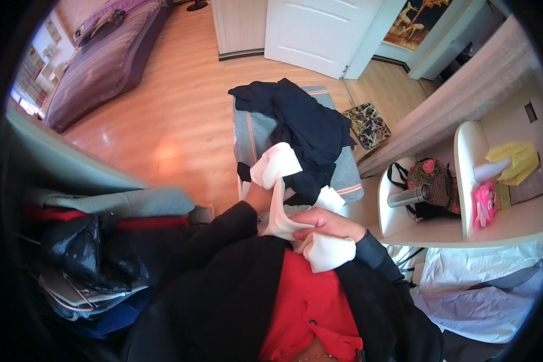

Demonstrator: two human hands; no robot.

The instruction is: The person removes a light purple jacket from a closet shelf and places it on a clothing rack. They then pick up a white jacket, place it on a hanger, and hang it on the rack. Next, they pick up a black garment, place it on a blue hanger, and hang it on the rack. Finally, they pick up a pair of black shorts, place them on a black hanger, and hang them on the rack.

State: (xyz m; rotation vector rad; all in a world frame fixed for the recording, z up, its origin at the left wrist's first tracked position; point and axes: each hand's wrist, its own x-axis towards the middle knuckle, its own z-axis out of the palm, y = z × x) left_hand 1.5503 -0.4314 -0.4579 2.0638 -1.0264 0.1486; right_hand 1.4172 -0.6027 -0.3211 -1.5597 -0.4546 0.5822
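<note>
A piece of white cloth (277, 208), perhaps a garment, stretches between my two hands in front of my chest. My left hand (258, 198) is up under its far end, which folds over and hides the fingers. My right hand (332, 224) is closed on the near end, thumb on top, with a loose fold hanging below it. Just beyond my hands, a crumpled dark garment (308, 130) lies on a grey padded surface (247, 130) with orange stripes. More white fabric shows near its front edge, partly behind my right hand.
On the left, clothes (127, 202) and a shiny black bag (78, 247) crowd an open wardrobe. Shelves (464, 181) at right hold a metal flask (409, 196), a patterned bag (431, 181) and a yellow cloth (516, 163). A marble-patterned stool (368, 125) stands behind. A bed (108, 66) is far left.
</note>
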